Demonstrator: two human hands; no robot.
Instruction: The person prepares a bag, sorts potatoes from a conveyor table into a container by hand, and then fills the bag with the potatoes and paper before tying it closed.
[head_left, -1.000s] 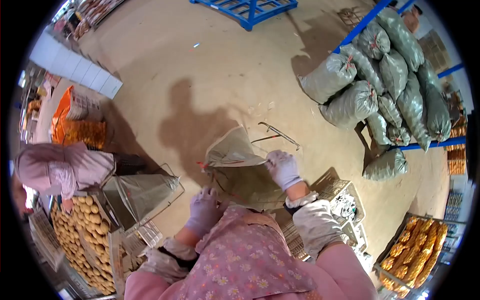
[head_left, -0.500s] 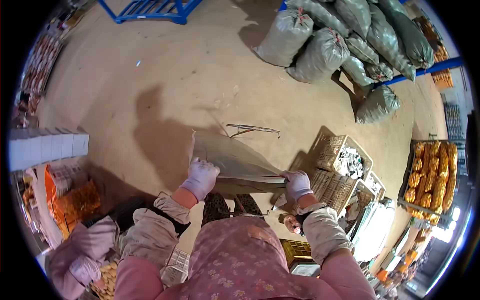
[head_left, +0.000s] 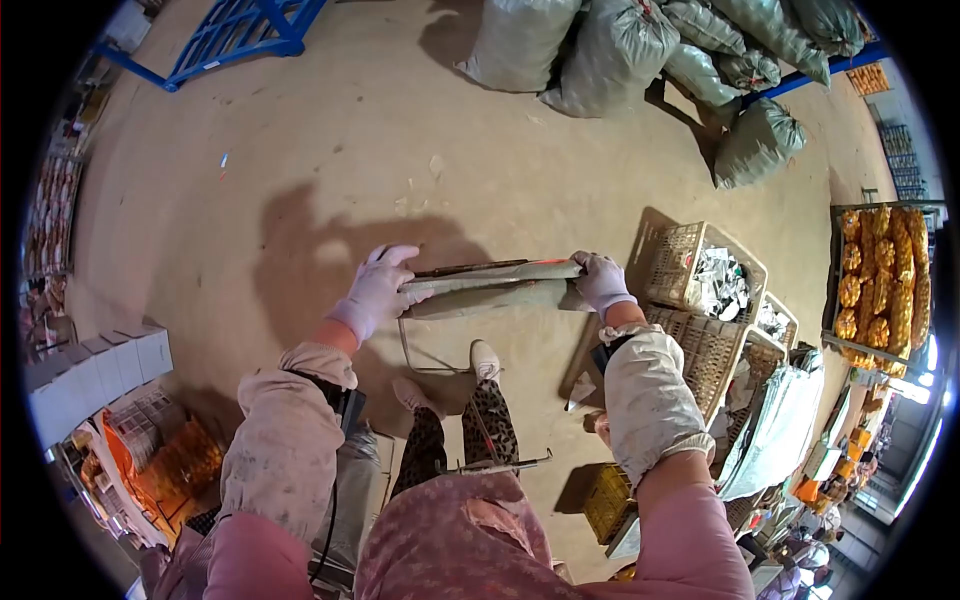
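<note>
My left hand [head_left: 378,288] and right hand [head_left: 602,281], both gloved, grip one flat woven sack [head_left: 495,285]; two lattice crates [head_left: 705,345] at three o'clock, possibly plastic.

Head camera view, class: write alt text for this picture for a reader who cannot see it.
Two gloved hands, left hand and right hand, hold a flattened grey-green sack stretched between them above a concrete floor. Plastic crates stand to the right, and filled sacks are piled at the top.
</note>
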